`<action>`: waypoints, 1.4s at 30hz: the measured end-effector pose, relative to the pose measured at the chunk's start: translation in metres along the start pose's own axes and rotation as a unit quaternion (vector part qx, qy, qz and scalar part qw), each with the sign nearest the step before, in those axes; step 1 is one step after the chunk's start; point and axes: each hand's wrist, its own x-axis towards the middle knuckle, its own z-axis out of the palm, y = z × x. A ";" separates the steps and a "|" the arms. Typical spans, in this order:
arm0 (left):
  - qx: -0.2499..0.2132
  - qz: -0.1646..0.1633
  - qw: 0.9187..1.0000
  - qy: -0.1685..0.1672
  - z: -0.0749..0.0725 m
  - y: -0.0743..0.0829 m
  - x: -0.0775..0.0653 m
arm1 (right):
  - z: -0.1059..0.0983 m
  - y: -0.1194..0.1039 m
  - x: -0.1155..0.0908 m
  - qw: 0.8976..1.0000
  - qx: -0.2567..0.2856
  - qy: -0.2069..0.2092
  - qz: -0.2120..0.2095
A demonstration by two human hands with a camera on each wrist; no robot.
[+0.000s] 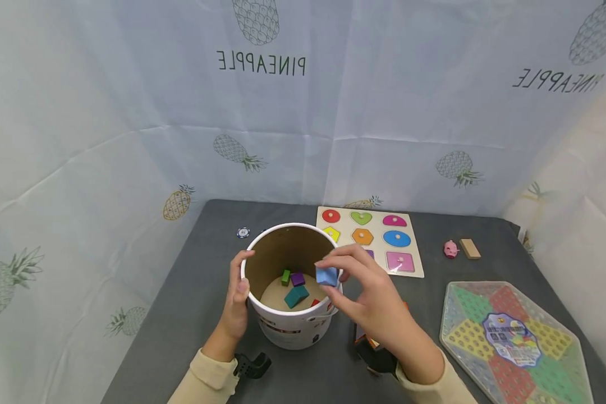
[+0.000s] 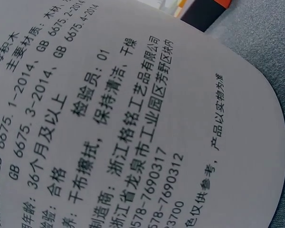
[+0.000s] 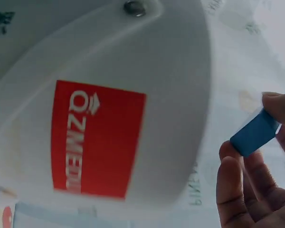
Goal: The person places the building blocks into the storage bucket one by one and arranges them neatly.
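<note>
A white bucket [image 1: 289, 331] stands on the dark table, tilted views of its printed side filling the left wrist view. My left hand [image 1: 234, 312] holds it at the left, fingertips at the rim. Over the right rim, my right hand [image 1: 372, 287] pinches a blue block [image 1: 326, 276] between thumb and fingers; the block also shows in the right wrist view [image 3: 255, 135]. On the bucket's floor lie a small green block [image 1: 285, 277], a purple block [image 1: 297, 279], teal blocks [image 1: 296, 297] and part of a red block [image 1: 315, 302].
Behind the bucket lies a shape puzzle board [image 1: 377, 223]. A pink pig figure [image 1: 450, 249] and a wooden block [image 1: 469, 248] sit at the back right. A hexagonal clear case [image 1: 464, 328] lies at right, a poker chip [image 1: 243, 232] at back left. Printed curtains surround the table.
</note>
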 end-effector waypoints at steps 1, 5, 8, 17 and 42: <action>0.003 -0.004 1.000 0.000 0.000 0.000 0.000 | 0.004 0.000 0.007 1.000 0.010 -0.009 -0.012; 0.017 -0.019 1.000 -0.001 0.000 -0.002 -0.001 | 0.022 0.007 0.025 0.998 -0.007 -0.055 -0.002; 0.023 -0.032 0.999 -0.004 0.002 -0.003 -0.002 | 0.033 0.013 0.029 0.993 -0.074 -0.083 0.036; 0.006 -0.028 1.000 -0.003 0.002 -0.004 0.002 | 0.040 0.016 0.029 0.983 -0.157 -0.091 0.043; -0.020 -0.012 1.000 0.009 -0.002 -0.003 -0.003 | 0.035 0.088 -0.172 0.933 -0.220 -0.131 0.254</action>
